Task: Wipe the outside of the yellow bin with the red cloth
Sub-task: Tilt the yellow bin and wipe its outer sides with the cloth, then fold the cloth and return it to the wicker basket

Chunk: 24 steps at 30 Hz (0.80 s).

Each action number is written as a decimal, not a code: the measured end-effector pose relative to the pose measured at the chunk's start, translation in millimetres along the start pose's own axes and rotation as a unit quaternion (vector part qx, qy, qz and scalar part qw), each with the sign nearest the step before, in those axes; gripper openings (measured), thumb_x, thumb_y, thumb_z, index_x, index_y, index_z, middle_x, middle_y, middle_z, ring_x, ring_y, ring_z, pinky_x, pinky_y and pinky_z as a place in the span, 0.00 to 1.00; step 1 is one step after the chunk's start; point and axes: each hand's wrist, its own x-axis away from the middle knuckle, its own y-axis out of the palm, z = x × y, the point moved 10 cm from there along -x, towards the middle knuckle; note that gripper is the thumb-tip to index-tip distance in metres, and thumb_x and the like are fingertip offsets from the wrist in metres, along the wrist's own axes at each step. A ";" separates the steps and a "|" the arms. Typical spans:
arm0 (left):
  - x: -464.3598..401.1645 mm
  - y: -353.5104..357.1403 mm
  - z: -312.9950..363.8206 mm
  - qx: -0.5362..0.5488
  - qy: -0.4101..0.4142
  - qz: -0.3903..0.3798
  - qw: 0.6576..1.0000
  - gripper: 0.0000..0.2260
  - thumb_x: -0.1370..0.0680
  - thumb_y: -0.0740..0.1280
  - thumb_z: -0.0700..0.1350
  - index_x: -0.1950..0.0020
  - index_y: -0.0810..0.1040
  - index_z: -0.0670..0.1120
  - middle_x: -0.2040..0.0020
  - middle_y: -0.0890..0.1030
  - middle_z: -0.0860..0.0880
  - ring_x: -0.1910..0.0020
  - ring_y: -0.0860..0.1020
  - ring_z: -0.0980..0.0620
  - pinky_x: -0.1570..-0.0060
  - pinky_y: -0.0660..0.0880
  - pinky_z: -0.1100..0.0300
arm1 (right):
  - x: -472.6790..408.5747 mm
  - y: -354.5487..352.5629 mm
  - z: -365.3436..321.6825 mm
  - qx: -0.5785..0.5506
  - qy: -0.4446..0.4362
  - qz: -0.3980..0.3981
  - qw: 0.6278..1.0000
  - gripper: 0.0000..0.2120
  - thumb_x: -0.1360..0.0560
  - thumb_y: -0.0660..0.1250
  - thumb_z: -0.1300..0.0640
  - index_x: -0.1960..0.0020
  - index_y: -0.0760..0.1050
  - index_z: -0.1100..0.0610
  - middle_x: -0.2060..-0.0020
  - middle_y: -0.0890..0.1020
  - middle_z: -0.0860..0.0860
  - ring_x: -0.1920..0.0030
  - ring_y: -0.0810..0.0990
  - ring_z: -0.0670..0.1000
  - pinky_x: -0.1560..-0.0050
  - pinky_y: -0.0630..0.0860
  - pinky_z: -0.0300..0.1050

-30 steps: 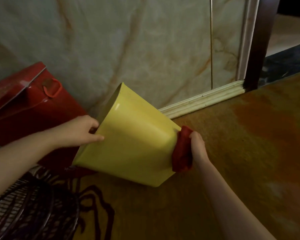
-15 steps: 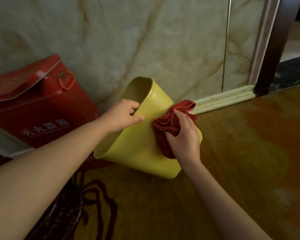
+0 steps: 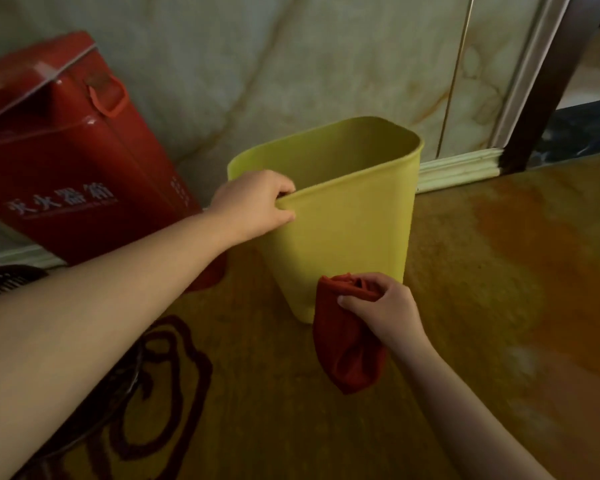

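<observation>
The yellow bin (image 3: 347, 237) stands upright on the floor near the wall, its mouth open toward me and nothing visible inside. My left hand (image 3: 253, 202) grips the near rim at its left corner, thumb outside and fingers hooked inside. My right hand (image 3: 385, 308) is closed on the bunched red cloth (image 3: 347, 348) low at the bin's near wall, by the base. Most of the cloth hangs down below my fingers in front of the floor.
A red metal box (image 3: 66, 161) with white lettering and a handle leans by the wall left of the bin. A marble wall (image 3: 291, 64) and white skirting (image 3: 461, 168) lie behind. A dark door frame (image 3: 551, 81) stands at the right. Patterned orange floor (image 3: 499, 306) spreads to the right.
The bin has gone from tilted on its side to upright. My right hand with the cloth has slid from the upper wall down to the base. My left hand stays on the rim.
</observation>
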 end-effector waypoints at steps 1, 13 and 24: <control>-0.4 1.2 6.3 -0.023 0.012 0.005 1.000 0.10 0.32 0.68 0.48 0.69 0.68 0.49 0.71 0.70 0.53 0.59 0.75 0.44 0.64 0.64 0.56 | 4.1 -0.1 4.4 0.000 0.009 -0.006 1.000 0.16 0.38 0.76 0.52 0.51 0.80 0.51 0.56 0.82 0.48 0.53 0.80 0.51 0.56 0.79 0.49; 129.3 10.6 -12.0 0.149 -0.050 0.160 0.975 0.23 0.29 0.68 0.42 0.35 0.71 0.47 0.33 0.72 0.47 0.34 0.69 0.50 0.33 0.65 0.55 | 72.7 23.1 56.0 -0.216 0.207 -0.163 0.940 0.03 0.34 0.74 0.58 0.60 0.85 0.53 0.63 0.85 0.50 0.57 0.82 0.50 0.63 0.78 0.45; 231.3 120.7 -2.7 0.572 -0.305 -0.168 0.742 0.21 0.29 0.71 0.44 0.37 0.72 0.53 0.46 0.83 0.50 0.47 0.80 0.52 0.43 0.75 0.48 | 109.4 67.6 18.6 -0.301 0.240 -0.246 0.889 0.11 0.41 0.75 0.56 0.61 0.85 0.59 0.62 0.86 0.52 0.55 0.82 0.55 0.57 0.82 0.51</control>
